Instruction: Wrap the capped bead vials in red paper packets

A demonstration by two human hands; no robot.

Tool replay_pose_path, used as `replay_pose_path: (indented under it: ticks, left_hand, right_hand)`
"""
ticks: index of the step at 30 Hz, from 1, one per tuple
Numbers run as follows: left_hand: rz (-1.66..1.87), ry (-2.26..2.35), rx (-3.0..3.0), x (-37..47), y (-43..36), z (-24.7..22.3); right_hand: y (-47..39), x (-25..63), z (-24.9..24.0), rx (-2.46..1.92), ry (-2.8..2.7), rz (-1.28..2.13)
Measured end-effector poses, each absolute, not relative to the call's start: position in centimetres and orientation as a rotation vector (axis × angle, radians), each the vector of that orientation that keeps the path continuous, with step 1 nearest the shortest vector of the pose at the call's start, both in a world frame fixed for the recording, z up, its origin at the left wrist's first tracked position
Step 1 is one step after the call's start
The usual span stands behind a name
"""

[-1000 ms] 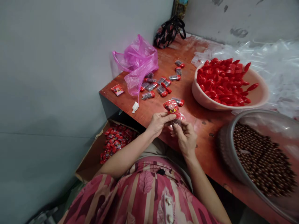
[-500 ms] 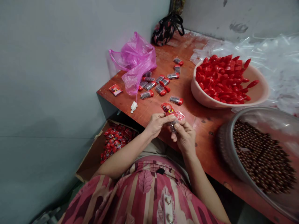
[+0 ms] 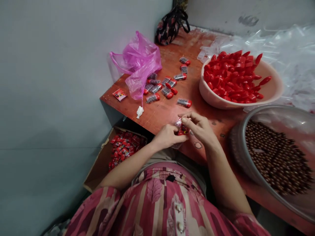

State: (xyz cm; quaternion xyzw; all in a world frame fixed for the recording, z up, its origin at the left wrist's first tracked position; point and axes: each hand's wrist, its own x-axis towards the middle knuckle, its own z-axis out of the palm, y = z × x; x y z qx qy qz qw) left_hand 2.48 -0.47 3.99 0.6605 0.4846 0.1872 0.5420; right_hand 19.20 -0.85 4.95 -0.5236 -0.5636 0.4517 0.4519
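Over the table's near edge, my left hand point(image 3: 168, 136) is closed around a small red printed plastic wrapper point(image 3: 183, 130). Clear plastic shows below that hand, but I cannot tell what it belongs to. My right hand point(image 3: 198, 126) pinches the wrapper's far end between thumb and fingers. Most of what I hold is hidden by my fingers. Just beyond lies a clear tube point(image 3: 184, 103) with dark contents and a red cap. Several similar tubes point(image 3: 153, 98) are scattered farther back. A flat red printed packet point(image 3: 119, 95) lies near the table's left edge.
Red caps fill a pink bowl point(image 3: 221, 104) on the right. Nearer, a large grey basin point(image 3: 242, 144) holds brown balls point(image 3: 275, 157). Clear plastic pieces point(image 3: 297, 65) pile behind. A pink bag point(image 3: 145, 59) and white scrap point(image 3: 139, 112) lie left; below stands a carton point(image 3: 98, 164) of red packets.
The red wrapper has come from beyond my hands to between them. My right hand has shifted up and slightly right, and my left hand has lowered a little. The view has shifted slightly.
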Motion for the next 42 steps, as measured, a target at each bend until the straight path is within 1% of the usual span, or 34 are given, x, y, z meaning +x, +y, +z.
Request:
replay_pose_path:
  ticks: [2,6,10,12,16,18,26,31,34,38,40,42]
  left_hand:
    - [0.448,1.153,1.590,2.5,-0.6,3.9]
    - [0.570,1.118,1.469,2.2,-0.5,3.4]
    - [0.790,1.036,1.007,2.2,0.0,3.1]
    - [0.905,0.971,0.775,2.6,0.3,3.1]
    - [0.996,0.851,0.544,3.5,0.6,3.5]
    - [1.005,0.800,0.496,3.9,0.6,3.6]
    - [1.047,0.821,0.505,4.3,0.5,3.4]
    - [0.898,0.789,0.601,3.4,0.9,4.1]
    - [0.798,0.771,0.675,2.9,1.2,4.4]
    - [0.950,0.879,0.801,3.3,1.1,4.5]
    - [1.014,0.917,0.841,3.7,0.8,4.5]
    - [0.968,0.894,0.823,3.9,0.5,4.4]
  right_hand:
    - [-0.3,18.4,4.6,-1.297,-1.285,1.134]
    - [-0.1,17.1,3.5,-1.343,-1.052,0.897]
    - [-1.5,17.0,3.3,-1.321,-0.984,0.765]
    - [-2.8,17.0,3.1,-1.322,-0.959,0.841]
    - [-5.2,16.2,2.2,-1.236,-0.847,1.231]
    - [-5.7,15.6,1.8,-1.224,-0.794,1.278]
    - [-6.3,15.1,1.0,-1.369,-0.941,0.932]
    - [-6.2,15.1,0.9,-1.236,-0.706,1.159]
    - [-6.4,14.9,1.6,-1.250,-0.706,1.118]
    - [-6.7,15.0,2.4,-1.360,-0.824,0.960]
    - [-6.7,15.3,2.3,-1.342,-0.788,1.025]
    - [-6.7,15.5,1.9,-1.300,-0.733,1.084]
